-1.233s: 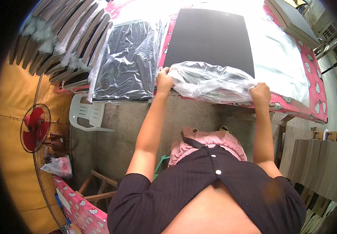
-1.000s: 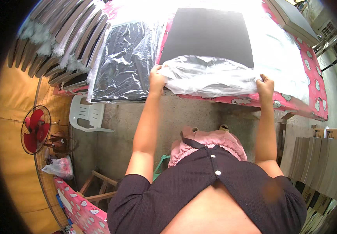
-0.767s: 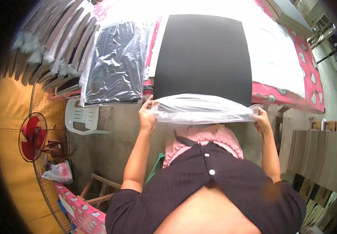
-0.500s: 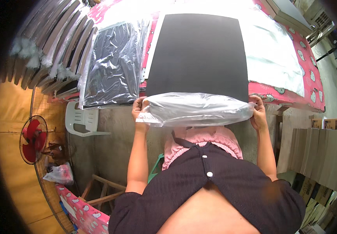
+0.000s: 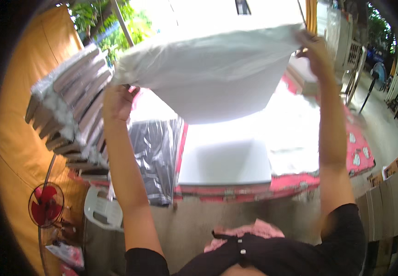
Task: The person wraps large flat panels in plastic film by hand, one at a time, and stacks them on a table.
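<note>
Raised in front of me above the table is a clear plastic bag [image 5: 194, 53], pulled over one edge of a flat board [image 5: 222, 103]. The board hangs tilted in the air with a pale face showing toward me. My left hand [image 5: 118, 102] is closed on the bag's left corner. At its upper right corner my right hand [image 5: 313, 53] grips the bag too, somewhat blurred. Below the raised board, a white board [image 5: 224, 161] lies flat on the table. Left of it rests a black board in clear plastic [image 5: 153, 152].
The table wears a pink patterned cloth [image 5: 355, 149]; white sheets [image 5: 295, 147] lie on its right. Wrapped boards [image 5: 72, 99] stand in a row at the left. A red fan [image 5: 46, 204] and a white plastic chair [image 5: 103, 207] are at lower left. Brown panels [image 5: 387, 207] stand at right.
Both hands have risen and moved away from my body, lifting the bag and board off the table. The black face no longer shows; the white board beneath is uncovered. My view has tilted up.
</note>
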### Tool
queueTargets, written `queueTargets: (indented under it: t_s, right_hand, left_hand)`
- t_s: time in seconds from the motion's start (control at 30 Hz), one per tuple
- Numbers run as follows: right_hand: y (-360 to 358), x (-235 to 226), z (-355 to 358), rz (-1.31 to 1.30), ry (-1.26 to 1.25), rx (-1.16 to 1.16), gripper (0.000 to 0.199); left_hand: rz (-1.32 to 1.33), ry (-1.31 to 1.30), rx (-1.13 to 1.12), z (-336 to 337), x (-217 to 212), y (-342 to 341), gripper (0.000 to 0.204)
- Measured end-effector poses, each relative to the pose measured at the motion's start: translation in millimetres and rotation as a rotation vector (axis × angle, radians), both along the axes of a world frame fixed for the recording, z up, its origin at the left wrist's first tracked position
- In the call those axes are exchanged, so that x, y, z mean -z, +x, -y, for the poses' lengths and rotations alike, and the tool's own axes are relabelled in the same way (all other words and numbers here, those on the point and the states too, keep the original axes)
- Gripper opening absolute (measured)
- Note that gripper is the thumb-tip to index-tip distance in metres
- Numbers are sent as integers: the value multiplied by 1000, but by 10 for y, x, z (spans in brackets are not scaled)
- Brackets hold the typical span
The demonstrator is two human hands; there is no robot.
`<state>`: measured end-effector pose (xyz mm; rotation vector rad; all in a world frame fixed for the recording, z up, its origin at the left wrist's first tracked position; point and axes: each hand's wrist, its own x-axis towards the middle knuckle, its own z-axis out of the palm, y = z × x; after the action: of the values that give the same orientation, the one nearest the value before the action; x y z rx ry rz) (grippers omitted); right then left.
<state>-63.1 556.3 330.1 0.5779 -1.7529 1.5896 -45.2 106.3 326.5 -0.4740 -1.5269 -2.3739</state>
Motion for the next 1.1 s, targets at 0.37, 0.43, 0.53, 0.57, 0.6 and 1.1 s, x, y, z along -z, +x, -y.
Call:
queueTargets:
  t_s: [0.37, 0.43, 0.53, 0.57, 0.6, 1.1]
  right_hand:
    - [-885, 1271, 9, 183, -119, -23, 32]
    - [-640, 787, 236, -153, -245, -69, 30]
    - [-695, 261, 179, -81, -220, 168, 31]
    - [-493, 22, 452, -3, -203, 199, 36]
    - [-475, -107, 490, 77, -273, 163, 38]
    - [-1026, -457, 142, 113, -284, -220, 45]
  left_hand:
    - [-91, -92, -314, -11, 1212, -1112, 51]
    - [-411, -200, -343, -305, 831, -802, 54]
    - [-306, -79, -480, -470, 364, -943, 25]
    - [-300, -38, -533, -368, 215, -985, 26]
    - [-297, -23, -524, -334, 77, -1018, 26]
    - [-100, -26, -355, -221, 182, -1090, 39]
